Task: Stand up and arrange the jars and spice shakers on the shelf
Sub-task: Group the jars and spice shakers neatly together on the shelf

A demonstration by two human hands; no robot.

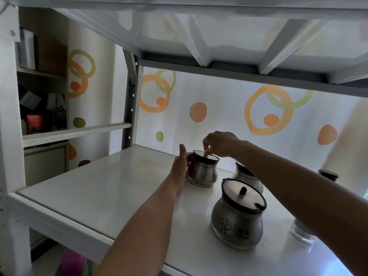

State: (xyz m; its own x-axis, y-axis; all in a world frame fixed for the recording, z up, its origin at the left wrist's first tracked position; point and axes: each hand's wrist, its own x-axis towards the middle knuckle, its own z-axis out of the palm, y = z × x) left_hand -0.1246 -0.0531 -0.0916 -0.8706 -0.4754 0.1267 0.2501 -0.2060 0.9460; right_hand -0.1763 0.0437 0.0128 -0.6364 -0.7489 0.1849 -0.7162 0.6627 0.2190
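1. Head view, step in hand: the far steel jar [203, 172] stands upright toward the back of the white shelf [95, 188] and is being set in place or having its lid seated.
2. L hand [180, 166] cups the jar's left side, fingers curled round the body, thumb up. R hand [219, 144] comes from above, fingertips pinching the lid knob [206, 154]. Both hands are closed on this one jar.
3. Next move, as I judge it: let go of knob and body without tipping the jar, then go for the next piece. This needs a straight lift of the R hand, since its forearm passes over other jars.
4. Around: the near steel jar [238, 220] stands upright w/ lid on, at the front. A third steel jar [248, 177] is just behind it, partly hidden by the R forearm.
5. A black-capped container [328, 174] sits far right, blurry, prob. a shaker. A clear glass container [302, 235] sits under the R forearm w/ its top hidden, so can't tell the kind.
6. In the way: the R forearm is close above the third jar and the glass. The upper shelf [239, 72] overhead limits lift room.
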